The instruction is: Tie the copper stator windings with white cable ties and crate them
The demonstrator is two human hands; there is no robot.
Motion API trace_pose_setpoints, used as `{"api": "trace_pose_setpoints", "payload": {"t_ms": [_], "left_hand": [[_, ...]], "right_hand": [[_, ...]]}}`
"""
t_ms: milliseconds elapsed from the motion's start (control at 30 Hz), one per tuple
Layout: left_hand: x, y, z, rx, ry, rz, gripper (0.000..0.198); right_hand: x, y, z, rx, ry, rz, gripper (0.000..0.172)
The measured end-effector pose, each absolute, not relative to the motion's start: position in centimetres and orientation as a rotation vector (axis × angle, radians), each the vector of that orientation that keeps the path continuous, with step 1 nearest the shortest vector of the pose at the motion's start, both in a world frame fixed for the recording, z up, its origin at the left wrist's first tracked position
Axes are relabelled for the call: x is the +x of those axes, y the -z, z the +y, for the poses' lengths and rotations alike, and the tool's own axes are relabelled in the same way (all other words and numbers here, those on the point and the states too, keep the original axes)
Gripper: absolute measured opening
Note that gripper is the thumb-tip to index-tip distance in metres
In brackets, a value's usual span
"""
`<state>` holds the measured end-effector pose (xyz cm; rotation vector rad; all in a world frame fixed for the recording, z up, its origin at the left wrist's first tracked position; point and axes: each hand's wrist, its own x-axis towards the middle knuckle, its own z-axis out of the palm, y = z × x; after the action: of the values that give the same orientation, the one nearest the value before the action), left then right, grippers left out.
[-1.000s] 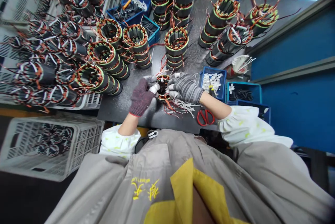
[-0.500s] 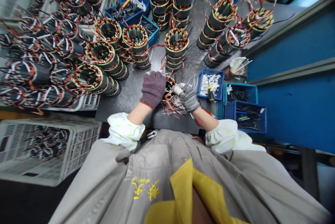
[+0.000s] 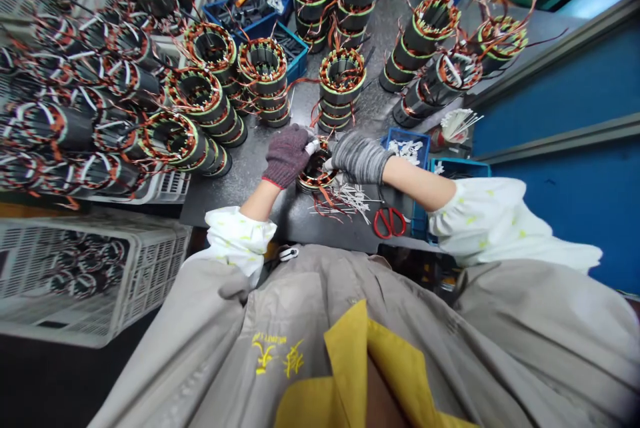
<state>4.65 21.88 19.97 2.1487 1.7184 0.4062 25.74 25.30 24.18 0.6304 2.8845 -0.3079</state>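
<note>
A motor stator point(image 3: 316, 176) with copper windings and orange-red lead wires stands on the dark table in front of me. My left hand point(image 3: 287, 156), in a purple knitted glove, is closed at the stator's far left rim. My right hand point(image 3: 361, 157), in a grey striped glove, bends over the right rim, fingers drawn together with the tips at the windings. Whatever is pinched in either hand is too small or hidden to make out. Thin white strips point(image 3: 353, 200) lie loose beside the stator, and red-handled scissors point(image 3: 390, 223) rest nearer the table edge.
Stacked stators point(image 3: 343, 85) stand behind my hands, with more stacks point(image 3: 193, 105) to the left. White crates point(image 3: 150, 281) of stators fill the left side. Blue bins point(image 3: 409, 145) with white pieces and a cup of white strips point(image 3: 457, 125) are at the right, before a blue panel point(image 3: 565, 175).
My right hand has swung up and over the stator's right rim, its forearm now further right, uncovering the scissors. My left hand has shifted slightly left and up. The view has moved slightly.
</note>
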Motion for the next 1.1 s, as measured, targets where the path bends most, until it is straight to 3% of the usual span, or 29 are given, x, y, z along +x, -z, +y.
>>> {"api": "trace_pose_setpoints", "payload": {"t_ms": [100,200,367,433,500,567,700,767,867,1000,1100], "left_hand": [[3.9,-20.0,21.7,2.141,-0.450,1.688,0.026],[2.9,-20.0,20.8,2.135,-0.535,1.639,0.031],[2.7,-19.2,19.4,2.084,-0.656,1.601,0.039],[3.2,-18.7,19.3,2.071,-0.696,1.590,0.041],[3.7,-18.2,19.2,2.049,-0.746,1.598,0.040],[4.1,-17.7,19.2,2.001,-0.787,1.650,0.041],[4.7,-17.2,18.9,1.898,-0.799,1.790,0.045],[4.8,-17.2,18.8,1.894,-0.813,1.814,0.041],[4.6,-17.6,18.9,1.918,-0.802,1.821,0.038],[4.8,-19.2,18.0,1.938,-0.693,1.878,0.040],[6.8,-21.1,15.9,2.034,-0.620,1.966,0.048]], "right_hand": [[25.7,-23.7,26.7,0.390,0.273,2.878,0.033],[26.4,-22.4,25.8,0.517,0.399,2.967,0.044],[26.0,-18.4,20.4,1.642,1.218,3.002,0.054],[25.8,-17.5,19.4,1.948,1.391,2.902,0.062],[25.8,-17.8,19.8,2.035,1.288,2.900,0.069],[25.7,-19.0,21.3,2.035,1.156,2.927,0.060],[24.0,-21.3,25.5,1.409,0.598,2.972,0.049],[22.6,-21.2,27.0,1.165,0.517,2.939,0.042],[21.4,-19.5,27.8,1.261,0.897,3.036,0.044],[22.4,-16.5,27.8,1.797,1.254,3.069,0.067],[24.3,-15.2,28.3,2.217,1.925,2.805,0.074]]}}
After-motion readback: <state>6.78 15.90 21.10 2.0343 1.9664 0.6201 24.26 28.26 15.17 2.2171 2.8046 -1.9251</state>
